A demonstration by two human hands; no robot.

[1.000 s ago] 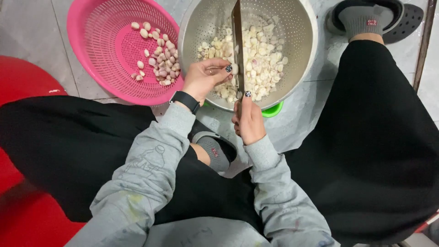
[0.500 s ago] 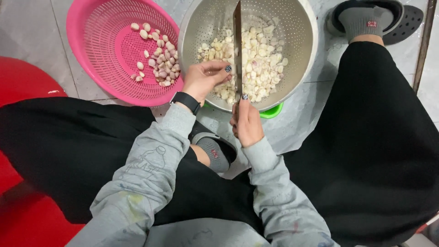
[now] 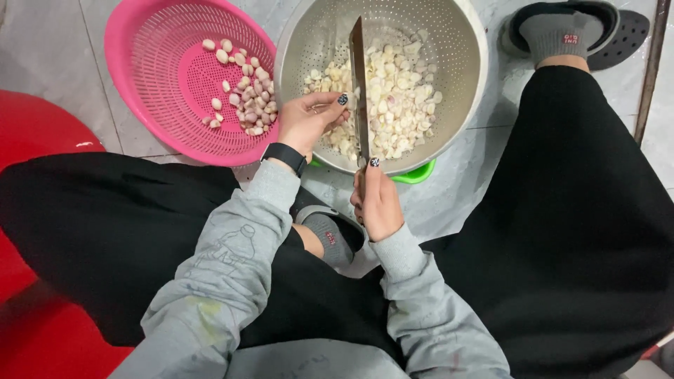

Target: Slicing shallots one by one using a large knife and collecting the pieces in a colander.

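Seated on the floor, peeling garlic over a steel colander.

Right hand (image 3: pixel 379 203) clenched on the handle of a long knife (image 3: pixel 359 91), blade pointing away over the steel colander (image 3: pixel 467 42) just ahead of it. Left hand (image 3: pixel 309 119) since half a second ago has drawn slightly toward the blade, fingers pinching what looks like one garlic clove (image 3: pixel 330 107) beside the edge; likely the next clove is being trimmed. Peeled cloves (image 3: pixel 393 98) heap beyond both hands; unpeeled cloves (image 3: pixel 246 98) lie in the pink colander (image 3: pixel 140 42), left of the left hand.
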